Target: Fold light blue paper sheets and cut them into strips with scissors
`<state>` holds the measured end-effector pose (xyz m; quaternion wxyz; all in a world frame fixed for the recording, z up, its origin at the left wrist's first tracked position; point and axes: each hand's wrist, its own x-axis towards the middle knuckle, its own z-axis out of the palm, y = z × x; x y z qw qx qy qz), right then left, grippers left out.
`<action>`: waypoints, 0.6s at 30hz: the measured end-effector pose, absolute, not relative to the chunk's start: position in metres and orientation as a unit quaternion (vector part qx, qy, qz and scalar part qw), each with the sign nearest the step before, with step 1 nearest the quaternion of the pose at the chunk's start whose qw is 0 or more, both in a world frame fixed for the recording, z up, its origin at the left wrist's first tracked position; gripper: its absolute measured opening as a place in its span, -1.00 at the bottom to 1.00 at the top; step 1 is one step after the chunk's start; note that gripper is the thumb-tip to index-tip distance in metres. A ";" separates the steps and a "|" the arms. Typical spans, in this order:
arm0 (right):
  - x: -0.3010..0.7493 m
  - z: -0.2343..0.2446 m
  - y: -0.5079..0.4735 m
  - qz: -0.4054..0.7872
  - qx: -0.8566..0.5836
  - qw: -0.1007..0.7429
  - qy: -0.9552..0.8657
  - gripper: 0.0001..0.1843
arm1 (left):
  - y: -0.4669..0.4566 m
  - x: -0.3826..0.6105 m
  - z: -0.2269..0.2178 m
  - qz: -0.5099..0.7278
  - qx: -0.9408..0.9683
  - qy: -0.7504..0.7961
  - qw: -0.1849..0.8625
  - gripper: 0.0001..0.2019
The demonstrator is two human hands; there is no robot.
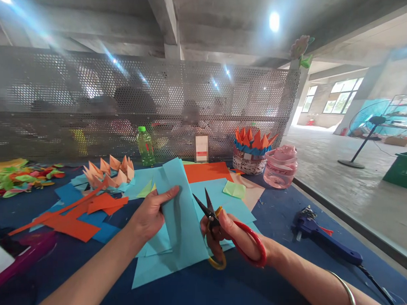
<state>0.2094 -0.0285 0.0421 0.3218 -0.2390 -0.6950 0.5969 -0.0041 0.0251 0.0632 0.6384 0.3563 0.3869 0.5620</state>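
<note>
My left hand [154,214] grips a folded sheet of light blue paper [180,206] at its left edge, thumb lying on top. The sheet stands tilted over more light blue paper [154,270] on the table. In my right hand [219,232] is a pair of scissors [210,216], one handle loop red and the other yellow. Their dark blades are spread and point up and left, close beside the sheet's right edge. Orange paper [207,171] and a small pale green piece of paper [234,189] lie just beyond.
At left are orange paper scraps [75,221] and a ring of folded peach points [109,171]. Behind stands a green-capped bottle [145,145]. To the right are an orange-pointed paper basket [252,153], a pink jar [280,167] and a blue glue gun [326,239]. A perforated panel [168,91] closes the back.
</note>
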 end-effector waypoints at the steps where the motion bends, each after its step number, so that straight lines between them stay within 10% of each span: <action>1: 0.209 0.042 -0.029 0.598 -0.237 0.320 -0.696 -0.29 | 0.026 -0.004 0.063 0.564 0.353 0.391 0.636 -0.72; 18: 0.209 0.046 -0.028 0.575 -0.207 0.304 -0.731 -0.29 | 0.026 -0.008 0.067 0.557 0.411 0.394 0.605 -0.68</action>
